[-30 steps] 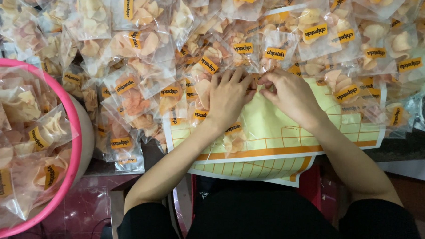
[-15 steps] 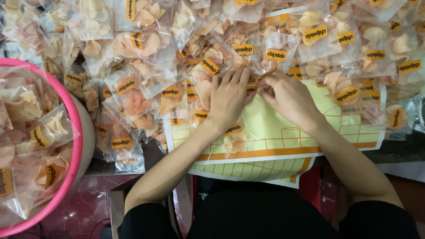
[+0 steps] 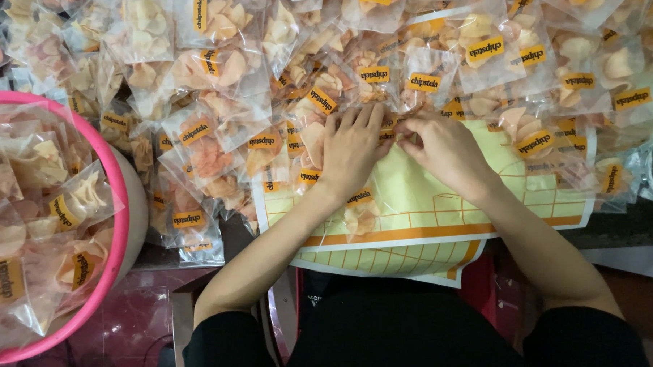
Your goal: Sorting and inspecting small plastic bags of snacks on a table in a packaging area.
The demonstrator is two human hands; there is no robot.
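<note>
**Both hands pinching at one packet on the edge of the heap**

At far left a pink tub [image 3: 120,234] stands heaped with clear packets of pale and orange chips, well apart from the hands. Between tub and hands a few loose packets [image 3: 193,210] spill off the heap, each with a small orange label.

The left hand [image 3: 351,150] lies palm down on the heap [image 3: 265,70], fingers together and stretched flat, pressing the packets beneath it. One small packet [image 3: 359,217] sits under its wrist on the yellow sheet [image 3: 443,201].

Just beside it, the right hand [image 3: 445,150] has its fingers curled together, tips meeting the left fingertips over a packet [image 3: 395,129] at the sheet's top edge. Whether they grip the film or only touch it, I cannot tell; the knuckles hide the tips.

To work well here, I judge the flat left hand should hold the neighbours still while the right takes only the film edge, lightly, since the chips look brittle and the bags slippery.

More packets [image 3: 591,87] crowd the right side.
</note>
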